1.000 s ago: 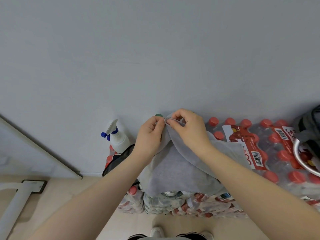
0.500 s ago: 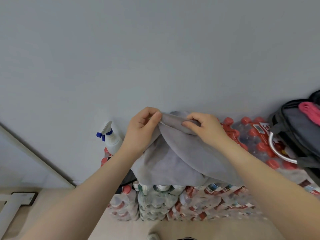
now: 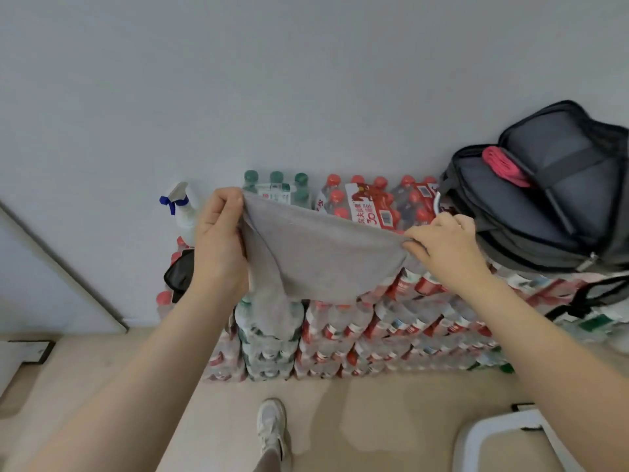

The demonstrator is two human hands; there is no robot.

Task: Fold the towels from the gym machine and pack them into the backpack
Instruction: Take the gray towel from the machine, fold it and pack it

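Grey towel (image 3: 316,260) is stretched between both hands, held up in front of stacked packs of water bottles (image 3: 357,332). Left hand (image 3: 218,243) grips one top corner w/ curled fingers; right hand (image 3: 442,247) pinches the other corner. Towel's lower edge sags over the bottles. Backpack (image 3: 544,206) sits open on the bottle packs to the right, pink cloth (image 3: 503,165) inside. Spray bottle (image 3: 182,209) stands by wall at left.

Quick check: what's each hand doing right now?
Left hand: grips one corner of the gray towel.
Right hand: pinches the towel's other corner.
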